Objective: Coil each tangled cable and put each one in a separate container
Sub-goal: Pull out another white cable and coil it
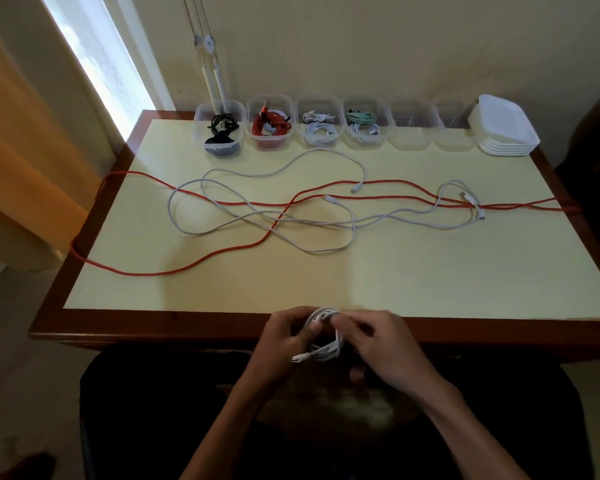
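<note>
Right now the person is holding a small white coil (326, 336) just off the near edge of the desk (222, 327), over the lap. The left hand (286, 336) is pinching the loops with thumb and fingers curled round them, while the right hand (383, 344) is closing on the other side of the bundle; how firmly its fingertips are gripping is hard to tell. One plug end (297, 359) is sticking out below the left hand, so the coil is probably not secured yet. If either grip is loosening during the carry, the loops are likely springing open and dropping to the lap or floor.

Two empty containers (408, 133) are waiting at the far edge, to the right of four filled ones (270, 128). Reaching there means passing over the loose white cables (267, 216) and the long red cable (187, 268), which are lying crossed mid-desk; a trailing end or wrist could be snagging them and dragging the tangle tighter, or pulling the red one, already hanging over both sides, off the desk.
</note>
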`<move>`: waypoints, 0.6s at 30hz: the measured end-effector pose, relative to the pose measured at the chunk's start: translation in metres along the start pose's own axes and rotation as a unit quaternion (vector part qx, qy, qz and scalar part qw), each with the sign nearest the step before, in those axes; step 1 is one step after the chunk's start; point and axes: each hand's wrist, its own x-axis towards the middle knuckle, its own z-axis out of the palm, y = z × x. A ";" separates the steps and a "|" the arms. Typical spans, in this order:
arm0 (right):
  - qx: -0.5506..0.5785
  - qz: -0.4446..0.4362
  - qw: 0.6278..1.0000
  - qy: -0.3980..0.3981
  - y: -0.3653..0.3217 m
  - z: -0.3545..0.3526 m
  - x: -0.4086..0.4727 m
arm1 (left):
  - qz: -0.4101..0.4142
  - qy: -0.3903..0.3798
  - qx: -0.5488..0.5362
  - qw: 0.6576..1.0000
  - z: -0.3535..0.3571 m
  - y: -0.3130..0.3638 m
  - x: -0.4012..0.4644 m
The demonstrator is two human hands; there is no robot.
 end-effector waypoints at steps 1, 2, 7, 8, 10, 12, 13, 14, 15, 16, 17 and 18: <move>-0.026 -0.012 1.000 -0.011 0.000 0.008 -0.003 | -0.006 0.012 -0.010 1.000 0.002 0.001 0.000; -0.052 -0.018 0.998 -0.016 0.000 0.014 -0.005 | -0.011 0.025 -0.013 1.000 0.003 0.003 -0.001; -0.026 0.004 0.999 0.046 0.009 0.013 0.000 | -0.003 0.067 -0.062 0.996 0.011 0.011 -0.004; -0.009 0.009 0.997 0.075 0.010 0.012 0.001 | -0.019 0.092 -0.086 0.992 0.013 0.011 -0.003; 0.019 0.028 0.992 0.119 0.011 0.010 0.002 | -0.054 0.109 -0.162 0.979 0.015 0.012 -0.002; 0.045 0.052 0.986 0.149 0.010 0.009 0.003 | -0.034 0.084 -0.191 0.977 0.014 0.011 -0.004; 0.054 0.067 0.983 0.159 0.011 0.009 0.004 | -0.005 0.064 -0.172 0.983 0.014 0.010 -0.006; 0.061 0.080 0.981 0.166 0.011 0.009 0.004 | 0.025 0.046 -0.133 0.990 0.014 0.009 -0.008; 0.069 0.090 0.979 0.169 0.011 0.010 0.004 | 0.051 0.037 -0.085 0.994 0.015 0.008 -0.010; 0.077 0.097 0.978 0.171 0.011 0.012 0.004 | 0.065 0.046 -0.043 0.996 0.017 0.007 -0.011; 0.086 0.102 0.977 0.169 0.011 0.013 0.004 | 0.071 0.078 -0.017 0.994 0.019 0.008 -0.012; 0.097 0.109 0.975 0.166 0.010 0.015 0.003 | 0.073 0.122 -0.013 0.990 0.022 0.009 -0.012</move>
